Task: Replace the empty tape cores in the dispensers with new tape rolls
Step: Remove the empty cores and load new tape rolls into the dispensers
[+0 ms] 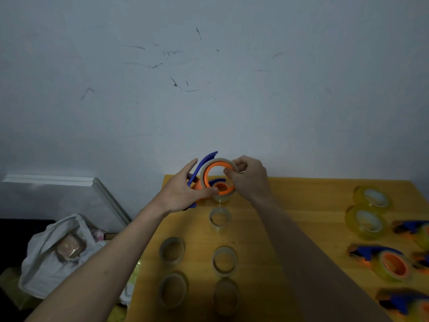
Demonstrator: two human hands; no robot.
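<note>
Left hand (183,194) grips blue-orange dispenser (204,173); right hand (248,180) pinches core (219,176) above table (290,205).

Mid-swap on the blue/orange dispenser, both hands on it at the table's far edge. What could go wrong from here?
1. The dispenser is held above the table's far edge by the left hand; if the ring the right hand pinches slips, it may fall behind the table.
2. Empty cores lie right below the forearms; a lowered arm could knock them.
3. Dim light blurs the ring: core or new roll could be confused.
</note>
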